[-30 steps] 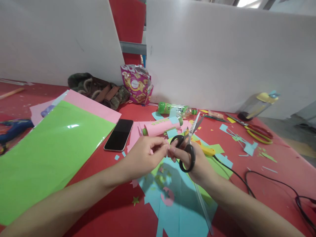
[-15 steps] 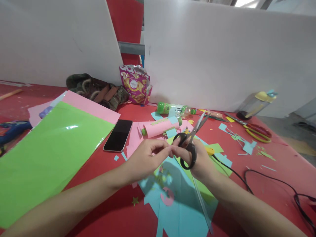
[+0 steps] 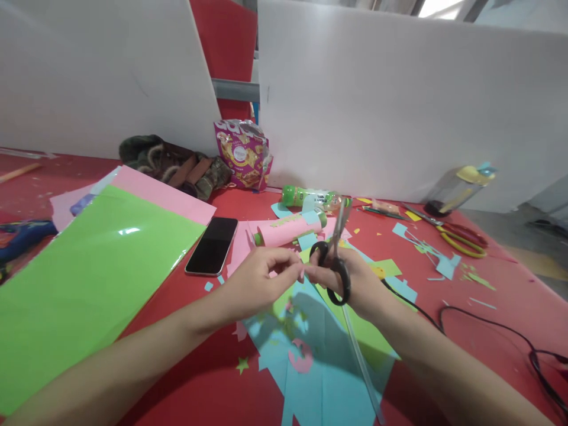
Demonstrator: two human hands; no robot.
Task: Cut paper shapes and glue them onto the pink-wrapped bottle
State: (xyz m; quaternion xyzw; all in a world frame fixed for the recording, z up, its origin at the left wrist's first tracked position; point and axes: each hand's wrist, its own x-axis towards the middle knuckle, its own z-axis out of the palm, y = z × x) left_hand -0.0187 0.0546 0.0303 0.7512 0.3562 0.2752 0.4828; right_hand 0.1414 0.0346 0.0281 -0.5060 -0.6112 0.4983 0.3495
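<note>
My right hand [image 3: 361, 284] grips black-handled scissors [image 3: 336, 254], with the blades pointing up and away. My left hand [image 3: 261, 278] is pinched shut, its fingertips meeting those of my right hand over something too small to make out. Both hands hover above cut light-blue paper [image 3: 323, 361] and green paper scraps [image 3: 368, 334] on the red table [image 3: 497, 307]. A pink paper roll [image 3: 288, 229] with green trim lies just beyond my hands.
A green sheet [image 3: 84, 272] over pink sheets lies at left, beside a black phone [image 3: 212, 253]. A snack bag [image 3: 242, 154], a green bottle [image 3: 310, 196], yellow-handled scissors [image 3: 461, 239], a tipped water bottle [image 3: 457, 188] and a black cable [image 3: 483, 328] lie around. White boards stand behind.
The scissors' blades swung from tilting right to nearly upright. My hands stayed together, shifting slightly left.
</note>
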